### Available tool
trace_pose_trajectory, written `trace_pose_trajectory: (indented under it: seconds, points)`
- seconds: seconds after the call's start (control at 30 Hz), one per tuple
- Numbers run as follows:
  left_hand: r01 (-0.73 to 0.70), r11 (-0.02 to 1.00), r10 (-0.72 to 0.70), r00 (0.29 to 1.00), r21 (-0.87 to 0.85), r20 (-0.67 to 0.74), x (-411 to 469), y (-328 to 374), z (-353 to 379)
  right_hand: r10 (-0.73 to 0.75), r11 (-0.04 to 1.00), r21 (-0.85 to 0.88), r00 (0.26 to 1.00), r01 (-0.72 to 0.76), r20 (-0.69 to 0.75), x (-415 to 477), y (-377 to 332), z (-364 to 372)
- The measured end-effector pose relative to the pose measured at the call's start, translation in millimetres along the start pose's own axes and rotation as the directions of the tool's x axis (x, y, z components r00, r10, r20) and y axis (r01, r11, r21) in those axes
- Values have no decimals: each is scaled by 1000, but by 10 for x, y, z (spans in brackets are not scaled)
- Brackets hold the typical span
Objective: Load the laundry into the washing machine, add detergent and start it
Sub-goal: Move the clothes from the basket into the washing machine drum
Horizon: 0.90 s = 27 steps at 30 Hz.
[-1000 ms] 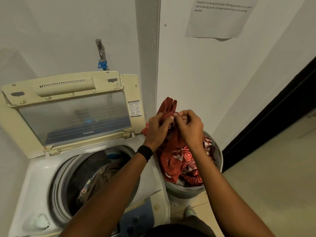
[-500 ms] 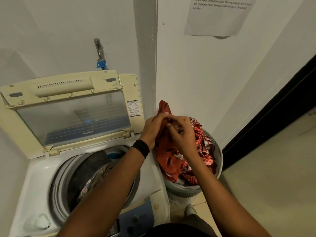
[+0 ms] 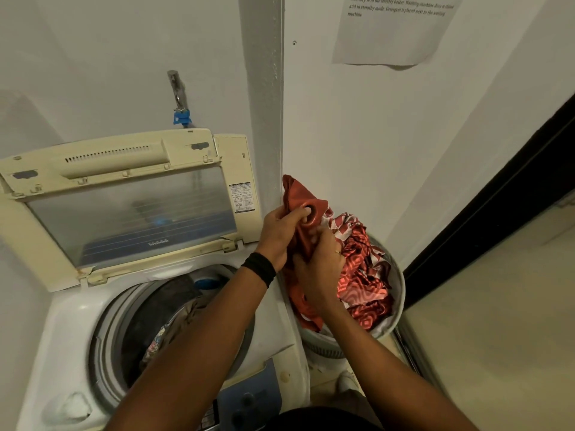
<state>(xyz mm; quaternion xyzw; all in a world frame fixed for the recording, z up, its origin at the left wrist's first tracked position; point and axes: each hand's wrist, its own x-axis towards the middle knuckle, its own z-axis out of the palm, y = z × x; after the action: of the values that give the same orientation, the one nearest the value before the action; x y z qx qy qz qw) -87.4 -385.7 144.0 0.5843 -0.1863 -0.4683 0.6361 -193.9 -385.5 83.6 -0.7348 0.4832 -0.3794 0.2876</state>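
1. Head view: both hands grip a red patterned cloth [image 3: 364,275] over the laundry basket [image 3: 400,293]. The left hand [image 3: 280,231] curls its fingers round a bunched upper fold. The right hand [image 3: 320,259] clutches the fabric just below, fingers buried in it.
2. Most of the cloth lies heaped in the basket, which stands against the right side of the washing machine [image 3: 71,321]. Only its top rises above the basket's far-left rim.
3. The left forearm, with a black wristband [image 3: 259,269], crosses the machine's front-right corner; the right forearm reaches in alongside.
4. Loading appears under way: garments [image 3: 155,343] lie in the open drum beneath the raised lid [image 3: 130,213].
5. The next move likely calls for lifting the cloth clear of the rim, then swinging it left over the drum.
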Motion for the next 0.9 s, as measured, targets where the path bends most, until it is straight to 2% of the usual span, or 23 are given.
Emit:
trace_pose_trajectory:
  seconds: [0.07,0.13,0.27,0.37,0.43,0.5,0.57,0.6,0.63,0.7,0.83,0.9]
  points:
    - [-39,999,41,995,30,-87,20,32,-6,22,997,-69,1000,-21,13,49,76,-13]
    - [-116,989,129,981,94,-144,87,62,-65,-22,992,-123,999,25,25,86,168,-74]
    - [-194,971,223,944,138,-242,220,173,-207,-125,989,-76,992,127,21,97,275,-303]
    - [-212,960,254,934,181,-253,316,181,-281,-209,976,-27,962,217,176,111,335,-547]
    - [-208,943,262,945,261,-194,343,143,-309,-296,945,-27,884,327,361,214,379,-715]
    - [-208,912,246,967,354,-66,317,119,-315,-361,901,3,744,434,562,376,343,-820]
    - [-208,882,175,978,423,116,265,91,-292,-345,870,-6,617,493,707,534,230,-873]
    - [-214,867,133,970,450,205,245,73,-280,-315,869,-27,594,495,740,604,170,-883]
    - [-231,847,100,954,480,282,223,58,-263,-291,877,-45,604,478,742,667,111,-884]
    - [-265,812,65,927,521,370,171,43,-244,-269,905,-69,689,420,673,755,26,-857]
    - [-184,865,16,940,468,339,118,57,-278,-177,963,-102,873,249,455,775,-70,-793]
    - [-170,858,-23,930,485,368,94,50,-299,-138,979,-94,929,180,345,757,-91,-773]
